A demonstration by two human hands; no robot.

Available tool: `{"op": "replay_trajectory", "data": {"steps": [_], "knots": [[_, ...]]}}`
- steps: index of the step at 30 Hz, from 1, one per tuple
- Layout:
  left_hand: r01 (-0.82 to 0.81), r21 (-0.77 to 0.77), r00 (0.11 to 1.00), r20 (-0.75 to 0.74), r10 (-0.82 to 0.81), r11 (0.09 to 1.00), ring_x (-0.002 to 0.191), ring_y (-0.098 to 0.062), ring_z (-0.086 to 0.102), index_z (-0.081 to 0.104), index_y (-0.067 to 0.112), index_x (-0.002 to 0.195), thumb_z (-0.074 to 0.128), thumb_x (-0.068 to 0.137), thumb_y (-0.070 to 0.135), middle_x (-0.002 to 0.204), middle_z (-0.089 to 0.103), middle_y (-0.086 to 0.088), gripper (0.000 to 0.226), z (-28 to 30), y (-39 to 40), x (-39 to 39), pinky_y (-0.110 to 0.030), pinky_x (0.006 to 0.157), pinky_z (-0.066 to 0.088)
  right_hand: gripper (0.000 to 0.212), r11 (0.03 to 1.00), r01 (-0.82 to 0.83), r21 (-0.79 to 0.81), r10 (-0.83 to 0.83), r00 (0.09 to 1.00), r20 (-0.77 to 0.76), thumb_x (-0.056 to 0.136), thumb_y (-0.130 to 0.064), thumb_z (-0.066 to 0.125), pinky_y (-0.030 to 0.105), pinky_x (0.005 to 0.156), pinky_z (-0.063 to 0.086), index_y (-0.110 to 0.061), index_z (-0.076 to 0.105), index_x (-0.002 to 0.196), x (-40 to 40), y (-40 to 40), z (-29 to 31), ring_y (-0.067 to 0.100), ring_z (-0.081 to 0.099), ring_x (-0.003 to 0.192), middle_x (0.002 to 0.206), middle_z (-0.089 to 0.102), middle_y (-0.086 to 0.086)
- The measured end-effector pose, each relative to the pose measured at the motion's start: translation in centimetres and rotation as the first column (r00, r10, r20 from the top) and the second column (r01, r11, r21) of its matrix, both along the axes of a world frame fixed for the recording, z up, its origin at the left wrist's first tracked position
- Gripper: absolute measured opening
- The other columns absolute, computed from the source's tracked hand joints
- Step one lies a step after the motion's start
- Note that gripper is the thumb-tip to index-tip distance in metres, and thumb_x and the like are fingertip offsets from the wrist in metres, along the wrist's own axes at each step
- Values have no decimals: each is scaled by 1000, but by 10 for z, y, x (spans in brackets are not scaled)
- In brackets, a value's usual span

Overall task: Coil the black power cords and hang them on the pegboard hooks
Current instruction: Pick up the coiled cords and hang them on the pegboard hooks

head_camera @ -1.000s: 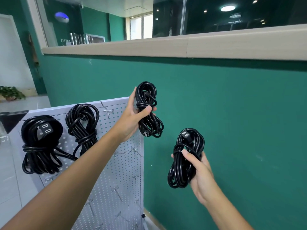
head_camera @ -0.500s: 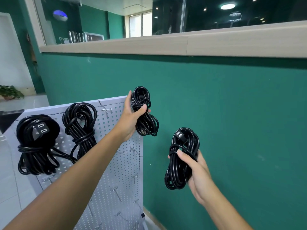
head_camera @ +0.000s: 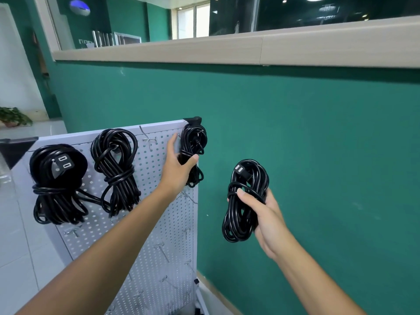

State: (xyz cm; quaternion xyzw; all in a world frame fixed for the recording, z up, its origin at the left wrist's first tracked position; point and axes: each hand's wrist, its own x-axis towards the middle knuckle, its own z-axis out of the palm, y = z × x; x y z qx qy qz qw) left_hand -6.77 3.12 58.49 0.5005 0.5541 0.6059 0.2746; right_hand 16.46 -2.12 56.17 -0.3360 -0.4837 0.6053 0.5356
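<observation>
A white pegboard (head_camera: 159, 201) leans against the green wall. Two coiled black cords hang on its top row: a large coil (head_camera: 56, 185) at the left and a second coil (head_camera: 117, 169) beside it. My left hand (head_camera: 177, 169) grips a third coiled cord (head_camera: 194, 144) against the board's top right corner; whether it sits on a hook is hidden. My right hand (head_camera: 263, 214) holds a fourth coiled cord (head_camera: 246, 198) in the air to the right of the board, plug end up.
Several bare metal hooks (head_camera: 148, 139) stick out of the pegboard, one between the second coil and my left hand, others lower down. The green wall (head_camera: 318, 155) runs behind, with a beige ledge (head_camera: 204, 51) above. White floor tiles lie at the left.
My left hand has lowered its coil from above the board down onto the top right corner. My right hand has kept its coil in about the same place.
</observation>
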Motion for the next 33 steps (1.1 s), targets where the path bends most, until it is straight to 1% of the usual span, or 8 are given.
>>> {"op": "replay_trajectory", "data": {"steps": [3, 6, 10, 13, 17, 21, 25, 33], "knots": [[-17, -47, 999, -44, 15, 999, 148, -22, 38, 14, 44, 160, 68, 99, 36, 162, 38, -7, 82, 4, -17, 7, -52, 122, 31, 61, 1000, 5, 6, -5, 1000, -2, 72, -28, 82, 51, 111, 46, -21, 61, 129, -4, -4, 5, 25, 68, 117, 121, 74, 4], [-158, -26, 968, -200, 150, 987, 148, -15, 31, 27, 31, 157, 64, 99, 41, 161, 34, 3, 69, -3, -53, 21, -46, 121, 29, 61, 1000, 9, 7, -9, 1000, -1, 74, -30, 80, 47, 111, 46, -23, 60, 131, -10, -7, 10, 18, 68, 117, 122, 74, -1], [74, -93, 996, -45, -79, 993, 121, 4, 55, 55, 35, 132, 59, 92, 60, 135, 58, 19, 47, -19, -126, 47, -24, 100, 43, 46, 999, 31, -34, -32, 999, -37, 88, -25, 75, 46, 112, 46, -20, 58, 131, -25, -12, 10, 15, 67, 118, 124, 73, -1], [206, -137, 976, 94, -194, 969, 111, 3, 65, 63, 36, 121, 70, 86, 63, 120, 68, 23, 45, -39, -163, 59, -30, 100, 51, 43, 995, 25, -93, -36, 992, -120, 94, -20, 69, 49, 110, 47, -15, 52, 133, -40, -21, 8, 21, 66, 121, 128, 70, 5], [145, -164, 976, 188, -113, 976, 108, -6, 70, 62, 33, 124, 82, 82, 49, 120, 71, 17, 49, -65, -179, 56, -29, 94, 54, 38, 983, -35, -182, -10, 970, -243, 98, -15, 63, 50, 106, 49, -14, 48, 133, -60, -39, 0, 23, 67, 115, 129, 68, 12], [94, -130, 957, 286, -53, 987, 109, -15, 71, 66, 17, 120, 72, 92, 23, 111, 77, 2, 30, -81, -192, 40, -27, 96, 54, 51, 969, -62, -238, 1, 969, -248, 95, -14, 67, 56, 105, 49, -15, 44, 141, -72, -57, -22, 27, 63, 124, 136, 64, 13], [49, -131, 962, 274, -11, 990, 106, -20, 72, 67, 19, 118, 65, 99, 15, 109, 77, 0, 19, -95, -205, 19, -39, 100, 55, 71, 943, -105, -315, 38, 977, -210, 82, -27, 79, 58, 98, 54, -9, 48, 144, -77, -74, -46, 36, 60, 129, 136, 64, 17], [-33, -220, 987, 144, 66, 975, 103, -19, 72, 63, 20, 123, 54, 105, 12, 117, 71, 6, 22, -126, -233, -25, -39, 94, 59, 52, 805, -281, -523, 123, 941, -315, 93, -36, 61, 46, 110, 46, -4, 62, 134, -90, -107, -93, 32, 62, 122, 130, 69, 17]]}}
